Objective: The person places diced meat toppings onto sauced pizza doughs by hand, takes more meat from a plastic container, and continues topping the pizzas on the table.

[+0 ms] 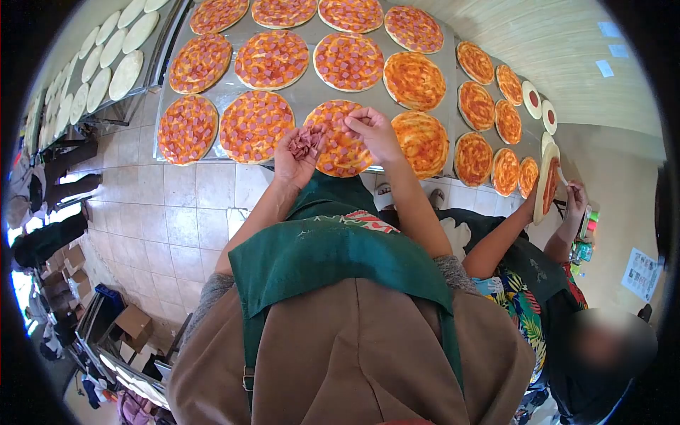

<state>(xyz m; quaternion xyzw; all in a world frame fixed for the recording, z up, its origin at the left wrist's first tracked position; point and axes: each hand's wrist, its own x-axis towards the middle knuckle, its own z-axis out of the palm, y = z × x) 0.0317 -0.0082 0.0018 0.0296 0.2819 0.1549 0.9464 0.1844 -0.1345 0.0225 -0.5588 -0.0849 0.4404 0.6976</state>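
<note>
My left hand (294, 161) is cupped around a heap of diced ham (307, 143), palm up, at the near edge of the table. Just to its right lies a sauced pizza (343, 164) with ham cubes scattered over it. Above that pizza, my right hand (379, 134) has its thumb and fingertips pinched together; whatever is between them is too small to make out. Left of my hands sits a ham-topped pizza (255, 129). A pizza with sauce and no ham (419, 145) lies to the right, close to my right wrist.
More ham-topped pizzas (272, 59) fill rows on the metal table (453, 71). Sauced pizzas (473, 158) continue rightward. A co-worker on the right holds up a round base (547, 185) and spreads sauce on it. Plain bases (126, 74) lie on a table at left.
</note>
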